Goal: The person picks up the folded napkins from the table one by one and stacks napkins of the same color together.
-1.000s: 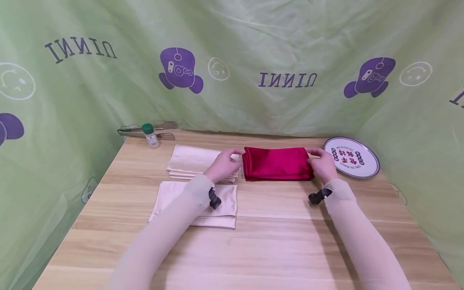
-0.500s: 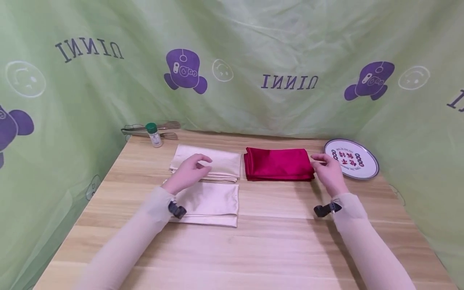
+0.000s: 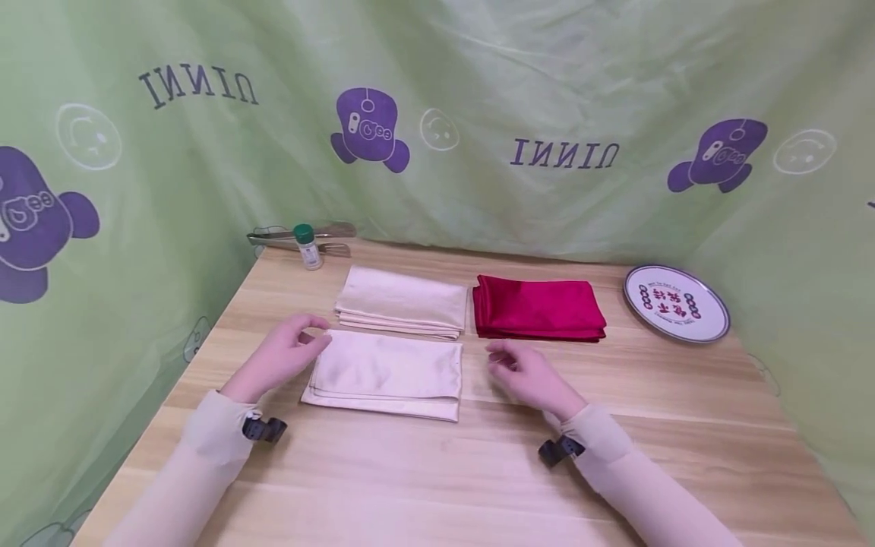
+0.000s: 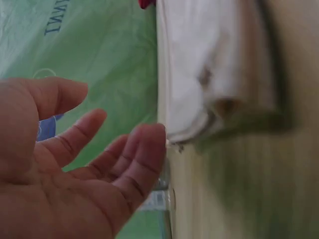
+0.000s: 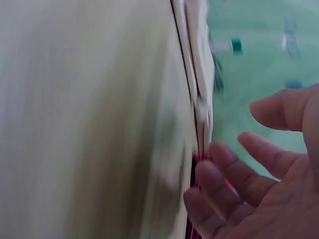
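A cream satin cloth (image 3: 390, 372), folded into a rectangle, lies on the wooden table in front of another folded cream cloth (image 3: 406, 300). To the right of the back one is a folded dark red satin cloth (image 3: 540, 308). My left hand (image 3: 280, 353) hovers by the left edge of the front cream cloth, its fingers loosely bent around nothing; in the left wrist view a gap shows between thumb and fingers. Just below the red cloth, right of the front cream cloth, my right hand (image 3: 529, 376) is in the air, fingers relaxed and holding nothing.
A white plate (image 3: 707, 330) with a blue rim and red characters lies at the right back. At the left back stand a green-capped shaker bottle (image 3: 310, 251) and metal tongs (image 3: 273, 238). A green printed curtain (image 3: 465, 197) surrounds the table.
Both hands have left the red cloth. The left moved left and nearer to the front cream cloth's edge; the right came left and toward the person. The cloths stay folded in place.
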The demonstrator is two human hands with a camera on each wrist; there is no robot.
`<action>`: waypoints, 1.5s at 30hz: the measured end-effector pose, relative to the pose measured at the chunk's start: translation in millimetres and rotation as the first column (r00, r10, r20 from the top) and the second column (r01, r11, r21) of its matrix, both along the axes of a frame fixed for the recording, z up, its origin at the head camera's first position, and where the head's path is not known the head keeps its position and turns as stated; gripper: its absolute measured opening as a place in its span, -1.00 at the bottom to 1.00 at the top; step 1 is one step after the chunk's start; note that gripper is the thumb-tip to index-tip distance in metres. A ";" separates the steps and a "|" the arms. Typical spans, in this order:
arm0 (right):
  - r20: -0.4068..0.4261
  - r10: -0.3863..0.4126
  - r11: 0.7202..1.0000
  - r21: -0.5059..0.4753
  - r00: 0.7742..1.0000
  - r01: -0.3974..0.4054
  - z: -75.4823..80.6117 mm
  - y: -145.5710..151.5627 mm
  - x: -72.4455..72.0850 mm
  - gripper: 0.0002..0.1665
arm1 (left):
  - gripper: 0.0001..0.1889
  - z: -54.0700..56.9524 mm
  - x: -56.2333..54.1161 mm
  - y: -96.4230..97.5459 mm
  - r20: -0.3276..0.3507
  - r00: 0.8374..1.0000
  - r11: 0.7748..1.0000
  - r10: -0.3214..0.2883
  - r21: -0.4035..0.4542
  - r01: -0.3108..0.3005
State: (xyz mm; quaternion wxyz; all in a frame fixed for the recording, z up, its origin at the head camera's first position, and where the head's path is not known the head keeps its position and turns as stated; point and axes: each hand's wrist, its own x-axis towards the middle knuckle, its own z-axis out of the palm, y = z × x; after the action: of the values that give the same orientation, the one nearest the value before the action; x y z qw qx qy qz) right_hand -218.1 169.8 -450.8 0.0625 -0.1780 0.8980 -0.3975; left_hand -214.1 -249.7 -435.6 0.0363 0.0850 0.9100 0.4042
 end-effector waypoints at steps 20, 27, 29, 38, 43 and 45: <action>-0.059 0.122 0.967 0.230 0.991 -0.105 0.5 -48.6 22.1 -0.45 | -0.54 -25.0 19.5 28.6 -0.078 0.997 0.991 -0.028 -0.132 0.018; 0.078 -0.073 0.985 -0.152 0.994 0.085 -4.2 -57.8 22.4 -0.49 | -0.59 -24.7 18.1 28.4 -0.013 0.998 0.992 0.058 0.109 -0.057; 0.107 -0.098 0.966 -0.229 0.989 0.120 -7.0 -60.7 22.7 -0.46 | -0.60 -25.8 17.6 28.6 -0.011 0.997 0.989 0.073 0.133 -0.071; 0.188 -0.161 0.883 -0.412 0.969 0.227 -11.8 -64.4 23.2 -0.52 | -0.59 -32.2 16.1 32.0 0.009 0.992 0.958 0.125 0.260 -0.123; 0.237 -0.166 0.836 -0.481 0.957 0.265 -0.2 -60.1 22.8 -0.53 | -0.57 -22.8 16.7 31.7 0.087 0.986 0.868 0.143 0.467 -0.167; 0.229 -0.164 0.824 -0.502 0.959 0.261 7.0 -58.4 21.6 -0.55 | -0.58 -12.8 17.7 31.4 0.090 0.984 0.839 0.151 0.514 -0.176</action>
State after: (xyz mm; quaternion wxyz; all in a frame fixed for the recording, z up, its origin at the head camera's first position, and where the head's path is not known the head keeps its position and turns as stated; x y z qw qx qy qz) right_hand -196.5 111.3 -443.9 0.0455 -0.0510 0.7593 -0.6472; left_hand -196.4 -218.3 -448.3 -0.0017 0.0044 0.7696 0.6385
